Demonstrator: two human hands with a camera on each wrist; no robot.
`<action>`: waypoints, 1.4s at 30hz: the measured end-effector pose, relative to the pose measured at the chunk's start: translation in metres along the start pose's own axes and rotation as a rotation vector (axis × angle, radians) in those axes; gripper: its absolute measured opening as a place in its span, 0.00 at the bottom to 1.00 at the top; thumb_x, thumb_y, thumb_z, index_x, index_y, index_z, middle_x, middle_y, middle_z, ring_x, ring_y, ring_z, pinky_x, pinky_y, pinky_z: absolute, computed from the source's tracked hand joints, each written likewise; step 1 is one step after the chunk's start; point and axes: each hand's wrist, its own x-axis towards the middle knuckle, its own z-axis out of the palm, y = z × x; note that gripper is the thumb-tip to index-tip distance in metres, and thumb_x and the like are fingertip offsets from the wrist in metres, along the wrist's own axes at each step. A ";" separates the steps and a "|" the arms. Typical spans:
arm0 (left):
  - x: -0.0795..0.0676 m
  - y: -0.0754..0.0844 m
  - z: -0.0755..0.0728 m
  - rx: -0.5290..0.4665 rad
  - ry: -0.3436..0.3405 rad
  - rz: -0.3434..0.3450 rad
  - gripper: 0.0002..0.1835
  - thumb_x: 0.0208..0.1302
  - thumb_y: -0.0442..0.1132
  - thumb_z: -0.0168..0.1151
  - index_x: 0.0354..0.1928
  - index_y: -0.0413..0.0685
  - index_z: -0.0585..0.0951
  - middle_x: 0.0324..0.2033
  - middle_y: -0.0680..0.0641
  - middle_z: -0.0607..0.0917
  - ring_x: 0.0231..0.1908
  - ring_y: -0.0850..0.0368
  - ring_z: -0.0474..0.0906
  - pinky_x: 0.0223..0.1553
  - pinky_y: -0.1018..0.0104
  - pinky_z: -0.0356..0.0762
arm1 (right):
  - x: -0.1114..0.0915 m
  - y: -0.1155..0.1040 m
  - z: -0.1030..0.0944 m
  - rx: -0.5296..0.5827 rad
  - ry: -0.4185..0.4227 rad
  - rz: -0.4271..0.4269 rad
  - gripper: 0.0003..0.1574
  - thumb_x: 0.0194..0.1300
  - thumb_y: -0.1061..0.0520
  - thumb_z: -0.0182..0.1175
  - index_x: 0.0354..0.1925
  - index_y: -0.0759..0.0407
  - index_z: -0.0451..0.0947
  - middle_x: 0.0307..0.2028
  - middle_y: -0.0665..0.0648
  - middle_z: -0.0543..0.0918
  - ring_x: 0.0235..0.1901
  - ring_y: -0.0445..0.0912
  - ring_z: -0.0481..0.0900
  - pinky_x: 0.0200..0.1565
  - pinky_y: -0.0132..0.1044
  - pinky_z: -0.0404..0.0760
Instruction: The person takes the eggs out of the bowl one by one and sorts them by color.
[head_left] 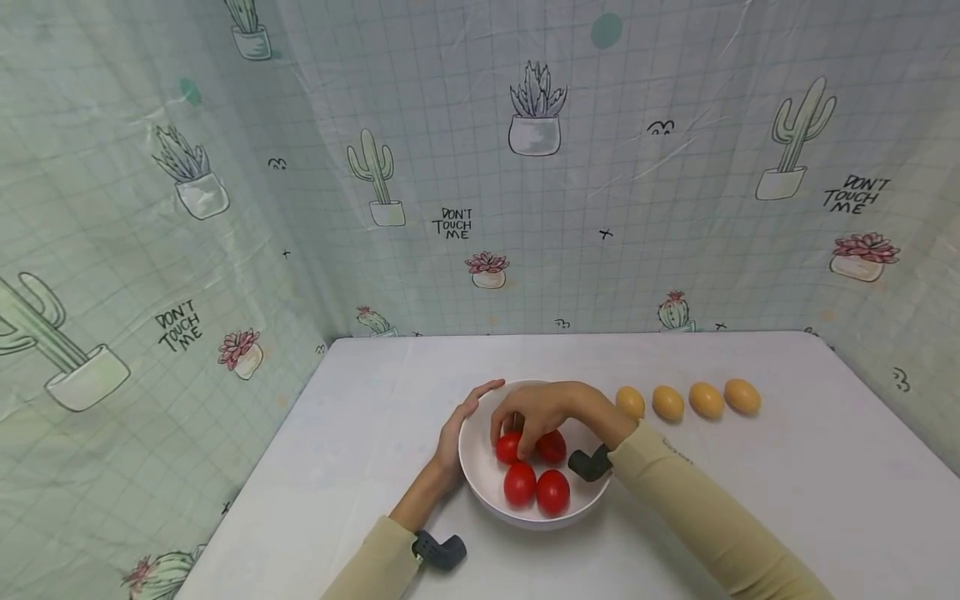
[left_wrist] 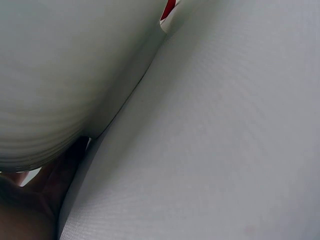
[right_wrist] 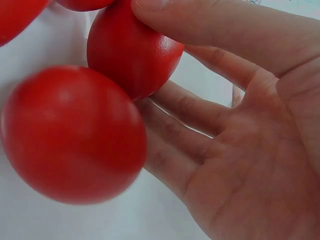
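A white bowl [head_left: 480, 492] holds several glossy red eggs, two of them side by side at the near side [head_left: 520, 485]. My right hand [head_left: 543, 408] reaches down into the bowl and pinches a red egg [right_wrist: 132, 52] between thumb and fingers. Close by that hand, another red egg [right_wrist: 75, 135] fills much of the right wrist view. My left hand [head_left: 450, 437] rests against the bowl's outer left side, its fingers stretched along the wall up to the rim. In the left wrist view, the bowl's wall [left_wrist: 65, 75] covers most of that hand.
Several yellow eggs [head_left: 667, 403] lie in a row on the white table [head_left: 375, 408], right of the bowl and beyond my right forearm. A curtain [head_left: 450, 292] printed with cacti hangs behind the table and along its sides.
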 end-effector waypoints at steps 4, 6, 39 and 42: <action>0.000 0.000 0.000 0.006 -0.011 0.007 0.32 0.79 0.52 0.23 0.79 0.57 0.60 0.77 0.44 0.64 0.71 0.56 0.68 0.65 0.70 0.76 | -0.004 -0.001 -0.003 0.042 0.010 -0.006 0.21 0.57 0.59 0.74 0.48 0.39 0.87 0.45 0.44 0.85 0.47 0.43 0.81 0.46 0.37 0.88; -0.001 0.001 0.000 0.009 -0.011 0.009 0.31 0.79 0.52 0.24 0.79 0.57 0.60 0.78 0.43 0.63 0.71 0.55 0.68 0.63 0.70 0.77 | -0.007 -0.002 -0.005 0.053 0.014 -0.010 0.22 0.58 0.59 0.73 0.49 0.41 0.86 0.46 0.44 0.85 0.49 0.43 0.81 0.47 0.38 0.88; -0.007 0.001 0.003 0.043 0.026 -0.025 0.32 0.79 0.57 0.22 0.78 0.65 0.61 0.75 0.48 0.70 0.69 0.52 0.73 0.62 0.67 0.80 | -0.101 0.011 -0.031 0.105 0.254 -0.105 0.24 0.67 0.60 0.64 0.61 0.48 0.80 0.55 0.50 0.83 0.54 0.47 0.80 0.56 0.42 0.85; -0.006 0.002 0.004 0.028 0.019 -0.022 0.32 0.79 0.58 0.22 0.79 0.65 0.61 0.75 0.47 0.69 0.69 0.53 0.73 0.63 0.66 0.79 | -0.112 0.013 -0.028 0.130 0.277 -0.061 0.29 0.63 0.64 0.67 0.61 0.48 0.79 0.56 0.51 0.82 0.55 0.48 0.79 0.54 0.40 0.87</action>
